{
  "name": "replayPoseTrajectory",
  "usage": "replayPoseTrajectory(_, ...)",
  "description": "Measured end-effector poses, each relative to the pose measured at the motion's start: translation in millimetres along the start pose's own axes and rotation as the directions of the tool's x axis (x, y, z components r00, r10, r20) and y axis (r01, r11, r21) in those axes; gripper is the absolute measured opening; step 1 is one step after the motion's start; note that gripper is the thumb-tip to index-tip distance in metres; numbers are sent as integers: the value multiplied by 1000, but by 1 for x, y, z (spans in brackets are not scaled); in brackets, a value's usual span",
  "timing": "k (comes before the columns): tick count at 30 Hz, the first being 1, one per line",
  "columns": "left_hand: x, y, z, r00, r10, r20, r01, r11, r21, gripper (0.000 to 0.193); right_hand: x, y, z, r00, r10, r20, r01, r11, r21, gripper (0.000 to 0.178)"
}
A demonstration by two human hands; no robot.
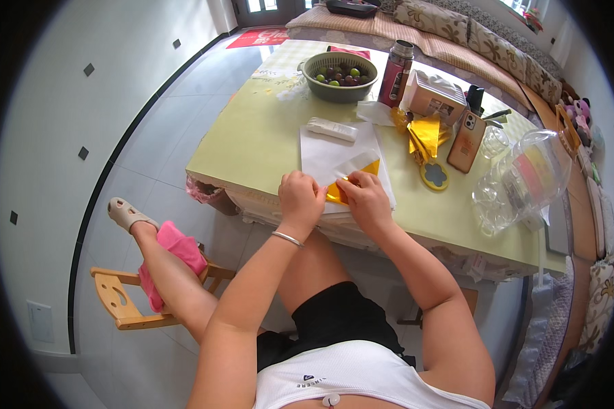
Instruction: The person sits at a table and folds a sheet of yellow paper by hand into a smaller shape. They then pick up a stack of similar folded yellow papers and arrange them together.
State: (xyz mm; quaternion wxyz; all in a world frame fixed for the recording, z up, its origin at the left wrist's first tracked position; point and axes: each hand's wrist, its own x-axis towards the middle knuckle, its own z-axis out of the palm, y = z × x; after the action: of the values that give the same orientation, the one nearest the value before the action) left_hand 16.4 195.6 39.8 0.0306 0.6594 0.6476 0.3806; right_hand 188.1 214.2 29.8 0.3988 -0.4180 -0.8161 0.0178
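Note:
A sheet of shiny gold foil paper (335, 193) lies at the table's near edge, on top of white paper (314, 155). My left hand (299, 198) is closed, its fingertips pinching the foil's left side. With bent fingers, my right hand (363, 196) pinches the same foil on its right side and covers part of it. A pale translucent strip (357, 163) lies across the foil's far part. Just beyond, a long white object (332, 129) rests on the white paper. More gold foil (424, 136) lies heaped to the right, by a yellow piece with a grey flower shape (434, 175).
The yellow-green table (245, 146) carries a colander of grapes (340, 76), a dark red thermos (396, 73), a tissue box (435, 95), a phone (466, 141) and a clear plastic bag (523, 180). A wooden chair (119, 296) with pink cloth stands at left.

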Motion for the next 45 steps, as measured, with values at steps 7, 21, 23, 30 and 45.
replayPoseTrajectory(7,-23,-9,-5,848,529,-36,-508,829,233,18,3,-3,-2,998,-38,48,40,999,-37,29)
replayPoseTrajectory(21,-44,18,-19,853,478,210,-520,746,415,47,5,-3,-16,991,-60,121,60,998,5,26)
replayPoseTrajectory(23,-45,22,-24,849,474,232,-527,753,394,52,6,-4,-21,982,-113,154,119,992,-33,31)
replayPoseTrajectory(30,-22,31,-21,923,179,341,-294,900,322,53,20,15,-27,957,135,258,-176,974,141,54)
replayPoseTrajectory(45,19,21,0,953,205,223,-274,898,346,17,82,33,-44,711,-192,677,396,904,-160,57)
